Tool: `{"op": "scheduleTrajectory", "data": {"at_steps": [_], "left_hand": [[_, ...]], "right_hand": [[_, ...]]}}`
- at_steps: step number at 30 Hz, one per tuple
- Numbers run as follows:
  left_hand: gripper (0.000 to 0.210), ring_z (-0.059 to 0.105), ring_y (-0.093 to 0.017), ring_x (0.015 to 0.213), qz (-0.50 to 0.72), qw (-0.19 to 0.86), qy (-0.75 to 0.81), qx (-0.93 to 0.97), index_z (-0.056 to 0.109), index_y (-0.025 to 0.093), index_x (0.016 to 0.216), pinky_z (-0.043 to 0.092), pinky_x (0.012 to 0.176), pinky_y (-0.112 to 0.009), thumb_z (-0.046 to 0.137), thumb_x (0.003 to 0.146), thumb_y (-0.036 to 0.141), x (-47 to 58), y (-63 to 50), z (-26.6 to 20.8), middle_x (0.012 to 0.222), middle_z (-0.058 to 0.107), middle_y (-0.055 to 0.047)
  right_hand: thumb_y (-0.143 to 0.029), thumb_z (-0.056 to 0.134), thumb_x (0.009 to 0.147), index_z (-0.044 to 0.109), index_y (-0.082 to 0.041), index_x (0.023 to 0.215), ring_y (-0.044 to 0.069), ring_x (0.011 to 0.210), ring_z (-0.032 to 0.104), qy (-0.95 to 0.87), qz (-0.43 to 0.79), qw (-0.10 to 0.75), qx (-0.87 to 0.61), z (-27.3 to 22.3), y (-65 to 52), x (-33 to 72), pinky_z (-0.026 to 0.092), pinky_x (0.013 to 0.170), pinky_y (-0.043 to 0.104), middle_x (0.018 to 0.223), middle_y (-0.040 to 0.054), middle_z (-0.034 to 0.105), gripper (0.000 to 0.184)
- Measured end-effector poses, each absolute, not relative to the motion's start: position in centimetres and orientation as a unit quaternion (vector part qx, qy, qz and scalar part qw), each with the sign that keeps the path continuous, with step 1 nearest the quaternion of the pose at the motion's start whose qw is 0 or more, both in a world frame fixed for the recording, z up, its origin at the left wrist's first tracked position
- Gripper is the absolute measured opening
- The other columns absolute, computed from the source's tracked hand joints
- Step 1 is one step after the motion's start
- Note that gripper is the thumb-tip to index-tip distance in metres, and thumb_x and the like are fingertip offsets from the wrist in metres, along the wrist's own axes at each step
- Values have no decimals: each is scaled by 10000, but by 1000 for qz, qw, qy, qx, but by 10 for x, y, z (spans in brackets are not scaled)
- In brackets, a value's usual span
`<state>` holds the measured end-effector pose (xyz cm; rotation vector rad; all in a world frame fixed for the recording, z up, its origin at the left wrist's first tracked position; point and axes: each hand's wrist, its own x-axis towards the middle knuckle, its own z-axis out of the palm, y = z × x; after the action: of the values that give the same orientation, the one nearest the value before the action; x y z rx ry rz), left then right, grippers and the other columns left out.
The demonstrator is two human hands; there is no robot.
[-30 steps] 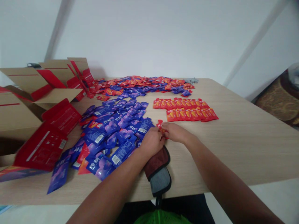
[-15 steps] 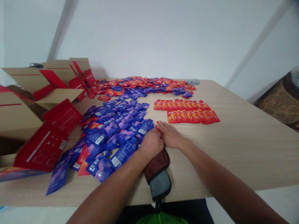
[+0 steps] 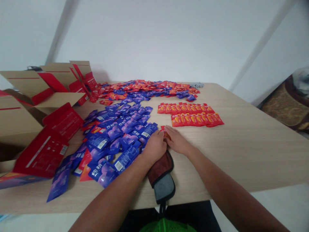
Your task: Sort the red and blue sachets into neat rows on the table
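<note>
A red and orange sachet (image 3: pixel 163 128) lies between my two hands, its top edge showing and the rest hidden beneath the fingers. My left hand (image 3: pixel 155 145) is closed in a fist against the sachet's left side. With fingers bent over its right side, my right hand (image 3: pixel 177 140) grips the sachet. Below them lies a maroon cloth pad with a grey end (image 3: pixel 161 168). Close by on the left spreads a pile of purple sachets (image 3: pixel 125 125). Beyond my hands, red sachets overlap in a back row (image 3: pixel 183 108) and a front row (image 3: pixel 196 119).
Opened red cardboard boxes (image 3: pixel 44 149) crowd the left of the wooden table (image 3: pixel 241 151). A long heap of mixed red and purple sachets (image 3: pixel 145 86) runs along the back by the wall. A grey crumpled item (image 3: pixel 198 85) sits at its right end.
My right hand's fingers have gone from lying flatter to bending over the red sachet. The view has shifted slightly; the rows and piles look the same.
</note>
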<state>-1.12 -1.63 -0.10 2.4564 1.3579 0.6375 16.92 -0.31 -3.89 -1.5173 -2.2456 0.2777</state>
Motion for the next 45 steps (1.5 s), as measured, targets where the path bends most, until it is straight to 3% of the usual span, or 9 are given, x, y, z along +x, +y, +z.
{"op": "scheduleTrajectory", "data": {"at_steps": [6,11,15,18,22,27,31,37,45], "left_hand": [[171,647,-252,972,221,115,454,856,660,170,941,541,919,-383,563,853,59,-14,-17,-6,1018,689,-117],[179,659,-257,992,203,110,442,866,683,163,916,534,929,-375,551,869,52,-13,-15,-11,1015,708,-128],[179,660,-257,995,201,116,444,865,695,157,924,535,928,-373,552,872,61,-13,-14,-11,1022,708,-135],[158,658,-252,972,205,120,446,863,689,158,929,534,919,-373,556,885,85,-14,-16,-8,1019,705,-132],[137,657,-261,984,216,112,445,862,679,155,975,534,927,-379,572,892,130,-14,-18,-6,1016,699,-129],[89,651,-279,1031,196,102,442,869,667,171,903,531,953,-392,579,899,162,-15,-18,-5,994,691,-135],[96,650,-272,1016,192,101,443,870,664,173,872,528,951,-386,576,909,177,-16,-18,-6,980,688,-135],[103,648,-273,1034,191,104,442,870,671,174,866,523,956,-384,588,916,205,-16,-19,-5,984,696,-131],[100,647,-276,1035,193,106,433,874,678,174,854,519,964,-385,595,908,191,-17,-19,-4,963,699,-126]], "right_hand": [[-537,718,906,679,-89,1336,369,1208,677,-723,83,190,-660,-22,-5,175,509,1043,432,1303,238,715,623],[-437,779,844,694,-131,1268,328,1117,718,-695,139,187,-680,-16,-8,166,517,886,345,1211,198,764,529],[-370,767,834,749,-204,988,245,872,726,-695,239,246,-632,-20,-5,170,484,719,288,941,60,794,228],[-363,757,832,727,-196,858,216,767,687,-681,269,295,-614,-24,-3,175,471,664,281,827,24,760,172],[-337,743,840,732,-179,962,213,785,701,-632,294,360,-620,-26,6,182,534,666,283,893,38,776,200],[-333,661,928,576,-152,1386,185,692,720,-573,255,366,-687,-15,39,191,565,553,280,1224,153,754,499],[-306,674,934,461,-127,1534,213,771,761,-570,194,331,-727,-3,67,196,602,672,310,1384,224,676,662],[-291,673,944,566,-90,1447,340,1206,710,-591,100,249,-761,-3,78,190,537,1009,385,1303,231,725,552],[-477,593,1012,638,-139,1407,368,1188,712,-603,27,177,-777,-7,63,183,518,982,441,1228,241,754,522]]}}
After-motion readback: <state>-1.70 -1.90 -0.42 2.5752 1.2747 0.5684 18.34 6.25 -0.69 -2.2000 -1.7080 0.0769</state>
